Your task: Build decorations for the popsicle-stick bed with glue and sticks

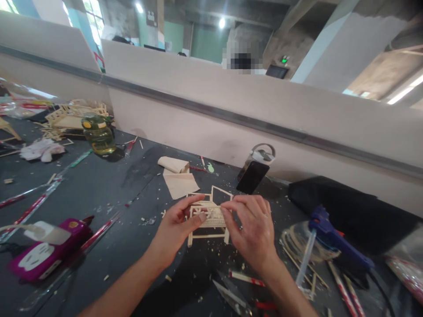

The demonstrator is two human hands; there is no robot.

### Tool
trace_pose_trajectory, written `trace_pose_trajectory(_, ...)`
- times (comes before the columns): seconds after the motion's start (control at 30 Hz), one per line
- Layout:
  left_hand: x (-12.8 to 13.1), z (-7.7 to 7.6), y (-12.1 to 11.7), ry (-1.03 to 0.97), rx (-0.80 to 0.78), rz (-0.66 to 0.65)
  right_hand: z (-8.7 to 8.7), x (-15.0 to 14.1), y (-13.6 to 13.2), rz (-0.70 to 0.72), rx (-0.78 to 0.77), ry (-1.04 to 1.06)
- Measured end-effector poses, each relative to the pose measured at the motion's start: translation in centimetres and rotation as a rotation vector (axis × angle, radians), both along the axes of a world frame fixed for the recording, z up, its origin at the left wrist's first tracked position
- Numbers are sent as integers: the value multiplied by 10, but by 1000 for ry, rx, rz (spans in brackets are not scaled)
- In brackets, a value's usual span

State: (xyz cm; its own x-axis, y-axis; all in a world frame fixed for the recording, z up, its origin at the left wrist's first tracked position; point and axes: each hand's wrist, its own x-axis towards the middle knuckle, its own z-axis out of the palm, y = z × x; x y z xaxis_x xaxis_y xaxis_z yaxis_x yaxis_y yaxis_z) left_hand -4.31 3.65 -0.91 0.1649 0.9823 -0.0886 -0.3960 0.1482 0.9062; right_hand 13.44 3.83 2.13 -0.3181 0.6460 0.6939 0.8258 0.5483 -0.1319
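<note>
Between my hands stands a small wooden stick model (pixel 211 222), pale in colour, with thin legs and an upright frame at its back. My left hand (pixel 180 224) grips its left side, thumb in front and fingers behind. At the top right corner, the thumb and forefinger of my right hand (pixel 253 220) are pinched on the model's edge. Whether a smaller piece sits in that pinch I cannot tell. Just in front of the model lie scissors (pixel 231 297) with open blades and a wrapped stick bundle (pixel 247 278).
A blue glue gun (pixel 330 237) rests on a clear round container at right. A phone (pixel 253 177) leans on a cup. Left are a purple power strip (pixel 49 251), a bottle (pixel 99 136) and a larger stick model (pixel 71 121). A partition (pixel 198 123) runs behind.
</note>
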Motion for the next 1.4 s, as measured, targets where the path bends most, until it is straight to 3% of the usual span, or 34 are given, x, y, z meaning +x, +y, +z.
trace_pose_trajectory(0.1,1,0,1,2,3,3,0,7,-13,3,0,131)
trace_pose_trajectory(0.2,0,-1,1,40,-10,1,-7,15,-29,-59,-134,263)
trace_pose_trajectory(0.3,-1,-1,1,76,2,-17,-21,18,-41,-152,-450,376)
trace_pose_trajectory(0.4,-1,-2,1,83,14,-27,-33,14,-44,-138,-828,515)
trace_pose_trajectory(0.5,-1,-1,1,81,10,-28,-40,8,-45,-113,-1037,647)
trace_pose_trajectory(0.77,0,-1,0,94,29,9,-45,15,-59,-90,-1166,627)
trace_pose_trajectory(0.93,0,-2,1,101,37,10,-37,16,-80,28,-1233,485)
trace_pose_trajectory(1.0,0,-2,1,105,45,13,-36,15,-81,16,-1249,580)
trace_pose_trajectory(1.1,1,-1,1,106,47,24,-37,13,-72,-71,-1266,941)
trace_pose_trajectory(1.2,2,-1,1,105,44,31,-39,10,-59,-48,-1292,1201)
trace_pose_trajectory(1.4,0,-2,0,130,57,16,-41,5,-53,-24,-1282,1263)
